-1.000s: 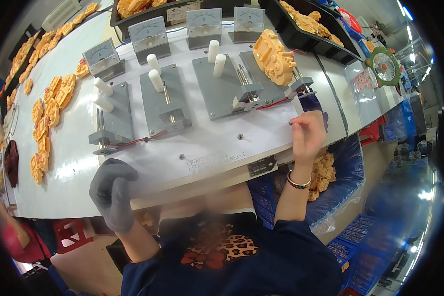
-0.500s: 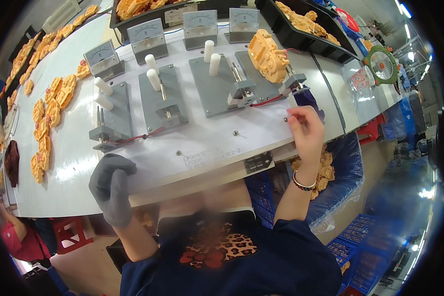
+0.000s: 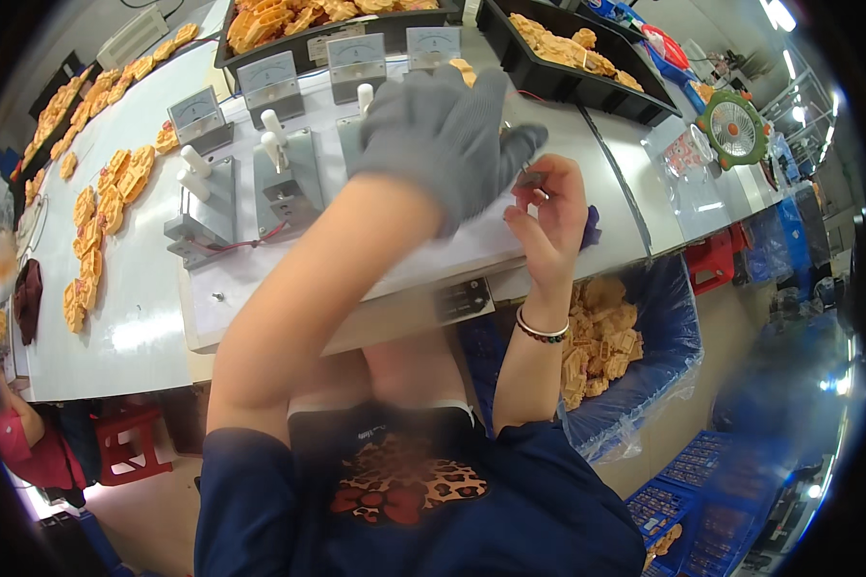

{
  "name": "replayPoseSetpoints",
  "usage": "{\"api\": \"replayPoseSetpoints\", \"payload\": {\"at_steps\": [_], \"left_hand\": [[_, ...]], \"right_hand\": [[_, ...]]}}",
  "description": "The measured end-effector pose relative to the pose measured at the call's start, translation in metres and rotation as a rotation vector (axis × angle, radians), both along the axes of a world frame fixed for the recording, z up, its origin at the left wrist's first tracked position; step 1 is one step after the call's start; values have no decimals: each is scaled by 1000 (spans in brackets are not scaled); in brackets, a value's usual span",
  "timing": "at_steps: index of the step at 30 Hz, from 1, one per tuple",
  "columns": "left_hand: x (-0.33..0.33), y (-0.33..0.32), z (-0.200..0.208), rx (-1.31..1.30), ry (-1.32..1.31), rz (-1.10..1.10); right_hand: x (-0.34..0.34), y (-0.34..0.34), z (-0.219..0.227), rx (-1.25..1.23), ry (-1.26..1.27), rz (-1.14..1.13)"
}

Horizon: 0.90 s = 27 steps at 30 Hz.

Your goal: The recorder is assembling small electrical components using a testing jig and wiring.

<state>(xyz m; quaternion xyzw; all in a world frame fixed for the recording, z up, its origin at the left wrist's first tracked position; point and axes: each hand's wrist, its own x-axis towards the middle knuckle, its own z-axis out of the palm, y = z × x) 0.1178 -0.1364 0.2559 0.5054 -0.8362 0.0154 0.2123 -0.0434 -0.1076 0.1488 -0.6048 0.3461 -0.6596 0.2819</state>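
Orange plastic part, mostly hidden, sits toward the right of a white worktable. Nearest, the bare right hand curls its fingers at a small grey metal piece, thumb apart; I cannot tell whether it grips. Beyond, the grey-gloved left hand covers most of the part, its grip hidden. Farther stand dial meters, then black bins of orange pieces.

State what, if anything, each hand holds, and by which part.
Left hand: cannot be told; only part of an orange piece shows beyond the grey glove. Right hand: at a grey clamp block, grip unclear.
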Motion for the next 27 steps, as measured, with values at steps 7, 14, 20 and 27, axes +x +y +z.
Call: {"api": "replayPoseSetpoints", "payload": {"at_steps": [7, 14, 20, 27], "left_hand": [[-45, -68, -14, 127, -90, 106], [-129, 54, 28, 30, 28, -594], [-127, 99, -23, -283, 164, -524], [114, 110, -32, -406, 426, -340]], "right_hand": [[-4, -3, -2, -37, 48, -104], [-11, 0, -15, -33, 80, -41], [-6, 3, -9, -67, 95, -58], [-4, 2, -4, 33, 138, -43]]}}
